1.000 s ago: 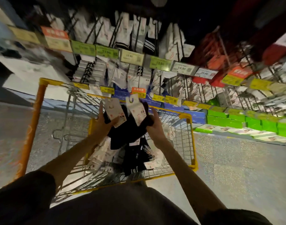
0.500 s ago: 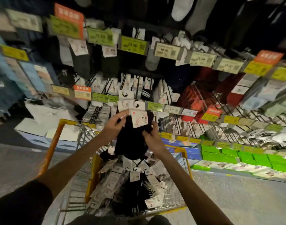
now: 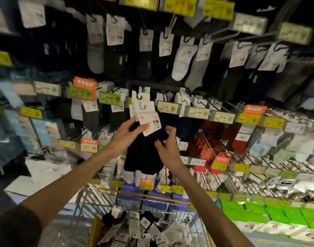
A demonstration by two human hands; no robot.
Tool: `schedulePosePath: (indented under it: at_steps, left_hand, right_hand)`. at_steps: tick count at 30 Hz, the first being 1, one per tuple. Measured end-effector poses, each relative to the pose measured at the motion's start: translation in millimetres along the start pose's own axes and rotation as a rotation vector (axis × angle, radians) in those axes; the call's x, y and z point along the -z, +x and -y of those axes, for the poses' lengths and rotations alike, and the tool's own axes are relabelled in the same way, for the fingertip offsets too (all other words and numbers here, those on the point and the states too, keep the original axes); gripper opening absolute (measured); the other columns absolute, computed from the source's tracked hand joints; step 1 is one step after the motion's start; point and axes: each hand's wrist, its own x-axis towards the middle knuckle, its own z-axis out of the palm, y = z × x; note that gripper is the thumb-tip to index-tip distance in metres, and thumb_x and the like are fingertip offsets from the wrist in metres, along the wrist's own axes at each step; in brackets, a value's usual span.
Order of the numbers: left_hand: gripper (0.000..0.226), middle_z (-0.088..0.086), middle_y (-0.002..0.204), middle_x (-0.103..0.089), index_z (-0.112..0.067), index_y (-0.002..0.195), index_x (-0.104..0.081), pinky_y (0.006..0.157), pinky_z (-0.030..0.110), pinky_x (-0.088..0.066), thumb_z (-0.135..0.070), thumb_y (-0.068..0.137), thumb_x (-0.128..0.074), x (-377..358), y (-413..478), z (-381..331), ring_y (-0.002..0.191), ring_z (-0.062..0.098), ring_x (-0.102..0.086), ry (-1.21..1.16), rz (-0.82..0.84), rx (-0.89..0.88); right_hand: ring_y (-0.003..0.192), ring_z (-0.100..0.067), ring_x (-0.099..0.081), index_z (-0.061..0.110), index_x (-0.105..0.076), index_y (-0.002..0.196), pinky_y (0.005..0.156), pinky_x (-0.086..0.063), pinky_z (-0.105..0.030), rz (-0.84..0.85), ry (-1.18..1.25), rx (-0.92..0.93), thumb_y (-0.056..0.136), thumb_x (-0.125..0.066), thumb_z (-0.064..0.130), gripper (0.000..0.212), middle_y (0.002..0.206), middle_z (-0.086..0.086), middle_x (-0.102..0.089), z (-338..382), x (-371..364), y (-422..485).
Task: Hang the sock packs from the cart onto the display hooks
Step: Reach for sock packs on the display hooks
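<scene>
Left grip (image 3: 128,131) and right grip (image 3: 167,148) were both clamped, before the display hooks (image 3: 205,143) and above the cart (image 3: 170,200): right on the black sock packs (image 3: 142,157), left pinching their header cards (image 3: 147,122). Squaring one card's slot to a hook tip looked wisest.

The white card (image 3: 149,124) on the black sock pack (image 3: 143,154) at mid-frame bears 2 bold black characters, 抗菌, beside a red emblem; its smaller print is too blurred to read. At 1 o'clock from the card, a pale shelf tag (image 3: 167,107) reads 19.90. Toward 3 o'clock along the same rail, a second tag (image 3: 197,112) reads 25.90 and a third tag (image 3: 222,117) reads 19.90. At 10 o'clock, a green tag (image 3: 109,98) reads 25.90. Print on the orange tags (image 3: 85,84) and yellow tags (image 3: 180,4) is illegible.
</scene>
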Motion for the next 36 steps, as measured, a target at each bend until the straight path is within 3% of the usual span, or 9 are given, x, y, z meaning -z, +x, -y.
schedulePosePath:
  at_steps: [2,5,9,11,19,22,27,31,36]
  left_hand:
    - [0.037,-0.011,0.126,-0.065,-0.024,0.131,-0.061,0.098,0.026,-0.050,-0.026,0.094,-0.064,2,13,-15,0.118,0.007,-0.060,0.005,-0.010,-0.051]
    - [0.033,-0.018,0.121,-0.067,-0.022,0.129,-0.062,0.089,0.018,-0.052,-0.020,0.097,-0.060,9,28,-37,0.112,0.002,-0.063,-0.038,0.050,-0.114]
    - [0.033,-0.019,0.121,-0.067,-0.028,0.129,-0.061,0.096,0.021,-0.051,-0.026,0.096,-0.059,17,40,-63,0.114,0.001,-0.062,-0.011,0.097,-0.136]
    - [0.032,-0.019,0.123,-0.066,-0.032,0.127,-0.061,0.098,0.024,-0.050,-0.028,0.095,-0.060,16,41,-74,0.115,0.001,-0.061,0.021,0.122,-0.151]
    - [0.037,-0.020,0.124,-0.066,-0.038,0.125,-0.062,0.108,0.026,-0.042,-0.044,0.089,-0.059,1,53,-106,0.119,-0.001,-0.058,0.070,0.204,-0.175]
    - [0.053,-0.017,0.127,-0.065,-0.031,0.131,-0.062,0.111,0.034,-0.041,-0.058,0.084,-0.062,4,63,-115,0.121,0.002,-0.058,0.097,0.207,-0.189]
    - [0.039,-0.014,0.119,-0.068,-0.032,0.117,-0.068,0.107,0.035,-0.045,-0.057,0.088,-0.057,15,85,-124,0.117,0.003,-0.059,0.143,0.140,-0.236]
    - [0.051,-0.006,0.127,-0.061,-0.035,0.119,-0.066,0.101,0.031,-0.048,-0.063,0.076,-0.066,28,102,-130,0.117,0.009,-0.058,0.146,0.082,-0.195]
    - [0.027,-0.006,0.123,-0.063,-0.036,0.110,-0.068,0.099,0.033,-0.050,-0.046,0.085,-0.069,37,124,-141,0.106,0.008,-0.063,0.149,0.030,-0.245]
  right_hand:
    - [0.095,-0.005,-0.064,0.024,-0.031,0.122,0.081,-0.056,-0.042,0.040,0.051,0.008,0.096,-0.052,0.006,0.039,0.112,0.006,-0.058,16,9,4]
    - [0.107,0.001,-0.059,0.033,-0.034,0.129,0.085,-0.051,-0.022,0.173,0.187,-0.009,0.097,-0.054,0.006,0.045,0.124,0.003,-0.055,43,33,11]
    - [0.120,-0.012,-0.058,0.041,-0.041,0.135,0.101,-0.047,-0.035,0.249,0.304,-0.101,0.100,-0.050,0.038,0.036,0.130,0.005,-0.060,64,62,27]
    - [0.117,-0.009,-0.060,0.036,-0.040,0.138,0.097,-0.049,-0.033,0.181,0.287,-0.067,0.097,-0.051,0.044,0.043,0.130,0.003,-0.060,75,67,35]
    - [0.098,-0.001,-0.068,0.031,-0.056,0.114,0.077,-0.054,-0.016,0.024,0.270,0.035,0.091,-0.068,0.021,0.028,0.105,0.013,-0.072,113,71,63]
    - [0.100,-0.005,-0.069,0.024,-0.051,0.123,0.078,-0.055,-0.020,0.020,0.315,-0.012,0.089,-0.071,0.023,0.040,0.112,0.006,-0.071,115,75,76]
    - [0.098,-0.012,-0.071,0.014,-0.047,0.131,0.071,-0.056,-0.023,-0.029,0.376,-0.100,0.085,-0.075,0.019,0.054,0.113,-0.002,-0.072,119,78,110]
    - [0.100,-0.013,-0.070,0.017,-0.045,0.131,0.085,-0.056,-0.033,-0.052,0.457,-0.091,0.086,-0.074,0.016,0.054,0.113,-0.002,-0.071,129,81,134]
    - [0.101,-0.016,-0.069,0.019,-0.042,0.133,0.095,-0.053,-0.040,-0.094,0.461,-0.003,0.087,-0.072,0.013,0.054,0.110,-0.002,-0.071,148,81,159]
